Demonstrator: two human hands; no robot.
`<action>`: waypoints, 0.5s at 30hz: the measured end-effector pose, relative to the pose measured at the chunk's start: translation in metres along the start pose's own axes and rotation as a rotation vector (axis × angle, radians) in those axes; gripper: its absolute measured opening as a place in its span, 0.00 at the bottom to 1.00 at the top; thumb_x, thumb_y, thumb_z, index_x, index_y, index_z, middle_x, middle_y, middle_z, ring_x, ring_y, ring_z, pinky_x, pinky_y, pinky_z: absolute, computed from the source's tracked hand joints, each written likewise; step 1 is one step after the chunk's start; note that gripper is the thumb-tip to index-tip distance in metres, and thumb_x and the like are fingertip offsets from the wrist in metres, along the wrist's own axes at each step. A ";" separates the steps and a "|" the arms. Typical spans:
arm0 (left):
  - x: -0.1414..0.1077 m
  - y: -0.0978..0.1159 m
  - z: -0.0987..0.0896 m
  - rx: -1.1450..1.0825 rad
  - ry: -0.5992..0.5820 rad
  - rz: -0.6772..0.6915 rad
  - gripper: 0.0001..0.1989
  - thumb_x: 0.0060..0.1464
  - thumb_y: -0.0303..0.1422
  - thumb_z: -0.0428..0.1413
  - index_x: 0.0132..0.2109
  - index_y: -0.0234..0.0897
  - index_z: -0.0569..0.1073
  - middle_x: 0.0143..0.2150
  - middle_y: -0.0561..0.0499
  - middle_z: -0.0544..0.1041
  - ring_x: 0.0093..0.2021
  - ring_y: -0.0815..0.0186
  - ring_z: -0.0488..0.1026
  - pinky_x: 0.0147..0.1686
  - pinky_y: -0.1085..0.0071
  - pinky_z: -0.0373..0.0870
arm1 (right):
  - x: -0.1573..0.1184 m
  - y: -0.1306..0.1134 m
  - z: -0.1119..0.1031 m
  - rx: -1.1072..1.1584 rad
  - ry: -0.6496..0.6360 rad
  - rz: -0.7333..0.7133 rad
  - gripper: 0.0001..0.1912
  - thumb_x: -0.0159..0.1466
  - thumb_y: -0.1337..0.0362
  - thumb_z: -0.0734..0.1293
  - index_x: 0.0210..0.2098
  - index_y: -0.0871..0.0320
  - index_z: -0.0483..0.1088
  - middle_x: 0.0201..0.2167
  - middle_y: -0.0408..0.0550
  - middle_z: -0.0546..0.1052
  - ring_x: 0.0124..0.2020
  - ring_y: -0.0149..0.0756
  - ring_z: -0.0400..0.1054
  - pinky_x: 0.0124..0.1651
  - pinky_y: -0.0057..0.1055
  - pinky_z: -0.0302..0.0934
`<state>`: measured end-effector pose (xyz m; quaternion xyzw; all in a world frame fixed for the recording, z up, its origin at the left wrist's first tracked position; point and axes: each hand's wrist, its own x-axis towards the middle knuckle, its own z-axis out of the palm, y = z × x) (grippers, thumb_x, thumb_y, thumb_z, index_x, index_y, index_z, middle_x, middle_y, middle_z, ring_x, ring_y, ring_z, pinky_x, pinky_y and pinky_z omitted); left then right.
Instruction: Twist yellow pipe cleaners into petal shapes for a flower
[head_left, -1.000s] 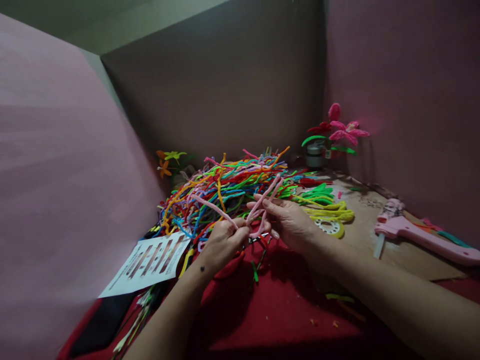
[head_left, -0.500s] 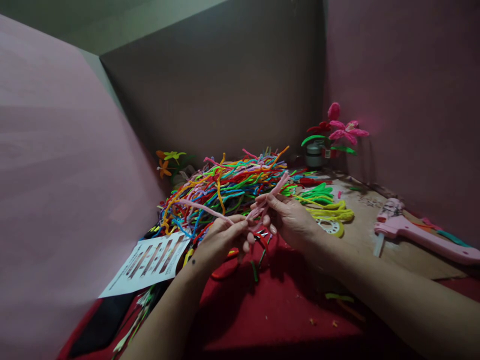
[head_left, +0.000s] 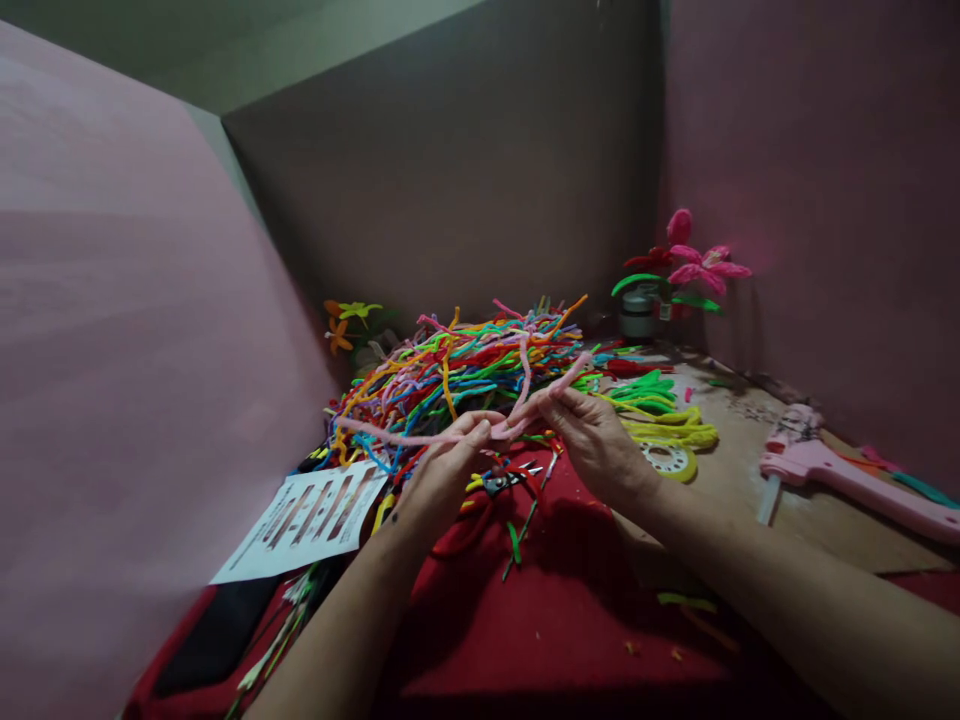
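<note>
Pink pipe cleaners (head_left: 401, 437) stretch between my two hands above the red cloth (head_left: 540, 620). My left hand (head_left: 454, 450) pinches them near their middle, and one long end sticks out to the left. Close by on the right, my right hand (head_left: 596, 435) grips the same pink strands between thumb and fingers. One end rises from between the hands and another points up to the right. Just below lie pliers (head_left: 506, 480) with dark jaws, partly hidden by my left hand. A big heap of coloured pipe cleaners (head_left: 480, 360) lies behind my hands.
A pink glue gun (head_left: 847, 475) rests on a brown board at right, near a yellow-rimmed spool (head_left: 675, 462) and yellow pipe cleaners (head_left: 679, 432). A printed sheet (head_left: 311, 520) lies at left. Pipe-cleaner flowers (head_left: 705, 268) stand at the back right.
The strands have spread apart: one end now stands up between my hands, and the left end lies lower. My hands have turned slightly. The view has shifted a little.
</note>
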<state>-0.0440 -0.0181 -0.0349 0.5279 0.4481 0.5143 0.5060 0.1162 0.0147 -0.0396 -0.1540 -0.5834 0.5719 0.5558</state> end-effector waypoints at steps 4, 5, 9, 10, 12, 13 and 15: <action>0.002 0.001 0.000 -0.137 -0.041 -0.030 0.16 0.51 0.35 0.53 0.46 0.32 0.70 0.46 0.42 0.73 0.45 0.61 0.71 0.42 0.69 0.66 | -0.003 -0.001 0.003 -0.025 -0.102 0.026 0.16 0.61 0.56 0.60 0.29 0.58 0.74 0.28 0.47 0.75 0.32 0.33 0.68 0.42 0.32 0.61; 0.002 0.001 0.001 -0.188 -0.073 -0.029 0.16 0.51 0.35 0.53 0.46 0.32 0.70 0.47 0.42 0.73 0.46 0.60 0.70 0.44 0.67 0.65 | -0.003 0.000 0.004 -0.029 -0.136 0.031 0.16 0.61 0.56 0.60 0.30 0.59 0.74 0.29 0.47 0.75 0.32 0.33 0.68 0.42 0.32 0.61; 0.000 0.001 0.006 -0.350 -0.167 -0.049 0.16 0.48 0.30 0.55 0.46 0.30 0.71 0.46 0.41 0.73 0.46 0.59 0.70 0.48 0.64 0.63 | -0.006 0.002 0.007 -0.067 -0.195 0.025 0.15 0.61 0.56 0.61 0.30 0.58 0.74 0.28 0.46 0.75 0.32 0.32 0.68 0.42 0.32 0.61; 0.000 0.000 0.006 -0.377 -0.160 -0.059 0.16 0.47 0.28 0.56 0.46 0.30 0.72 0.46 0.42 0.73 0.45 0.60 0.71 0.47 0.66 0.64 | -0.007 0.002 0.008 -0.081 -0.197 0.020 0.15 0.60 0.56 0.61 0.29 0.58 0.74 0.26 0.46 0.74 0.31 0.32 0.67 0.42 0.33 0.61; 0.000 -0.001 0.006 -0.412 -0.132 -0.080 0.16 0.45 0.25 0.57 0.45 0.30 0.72 0.43 0.43 0.74 0.41 0.64 0.72 0.44 0.69 0.65 | -0.008 0.001 0.009 -0.103 -0.214 0.008 0.16 0.60 0.56 0.61 0.28 0.59 0.74 0.25 0.45 0.74 0.31 0.33 0.67 0.42 0.33 0.61; 0.001 -0.002 0.005 -0.421 -0.116 -0.085 0.15 0.45 0.24 0.57 0.44 0.30 0.73 0.42 0.43 0.75 0.40 0.65 0.72 0.43 0.70 0.65 | -0.009 0.001 0.009 -0.110 -0.227 0.002 0.16 0.60 0.56 0.61 0.27 0.59 0.74 0.25 0.45 0.74 0.32 0.32 0.67 0.42 0.33 0.61; 0.001 -0.002 0.004 -0.423 -0.073 -0.087 0.13 0.46 0.23 0.57 0.42 0.30 0.73 0.39 0.45 0.76 0.37 0.68 0.73 0.40 0.73 0.66 | -0.011 0.000 0.009 -0.118 -0.260 -0.013 0.17 0.61 0.57 0.60 0.25 0.59 0.74 0.25 0.46 0.74 0.33 0.32 0.67 0.43 0.33 0.60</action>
